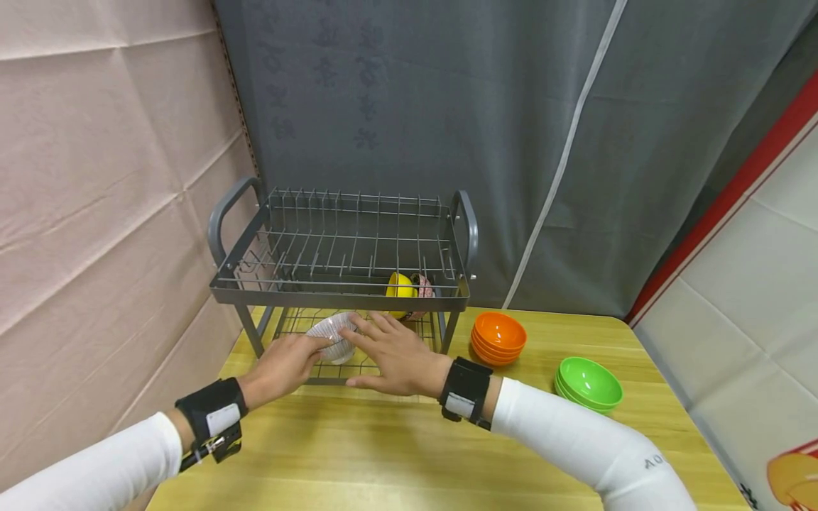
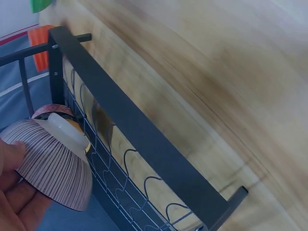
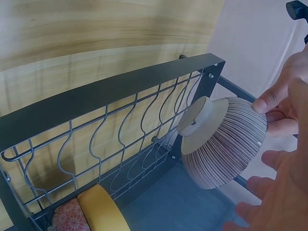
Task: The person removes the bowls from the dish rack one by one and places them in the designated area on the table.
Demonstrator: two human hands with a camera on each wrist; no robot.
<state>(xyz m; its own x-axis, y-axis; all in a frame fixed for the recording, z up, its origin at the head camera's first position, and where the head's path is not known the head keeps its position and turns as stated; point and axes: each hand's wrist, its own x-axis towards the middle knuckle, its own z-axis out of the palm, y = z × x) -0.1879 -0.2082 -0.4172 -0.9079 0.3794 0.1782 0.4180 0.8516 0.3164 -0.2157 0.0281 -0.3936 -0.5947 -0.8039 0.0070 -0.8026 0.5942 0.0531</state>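
Note:
My left hand (image 1: 287,365) pinches the rim of a white bowl with thin dark stripes (image 1: 334,337) between thumb and fingers. The bowl is tilted over the lower shelf (image 1: 300,323) of a dark two-tier dish rack (image 1: 339,301). In the right wrist view, the foot of the striped bowl (image 3: 231,139) faces toward the shelf's wavy wires. My right hand (image 1: 402,358) is spread beside the bowl, fingers extended, holding nothing. A yellow bowl (image 3: 103,211) and a pink patterned bowl (image 3: 70,216) stand side by side on the lower shelf, at its right end.
Stacked orange bowls (image 1: 499,337) stand on the wooden table (image 1: 383,454) right of the rack. Farther right is a stack of green bowls (image 1: 589,384). The rack's upper tier (image 1: 358,248) overhangs the lower shelf. A grey curtain (image 1: 409,106) hangs behind.

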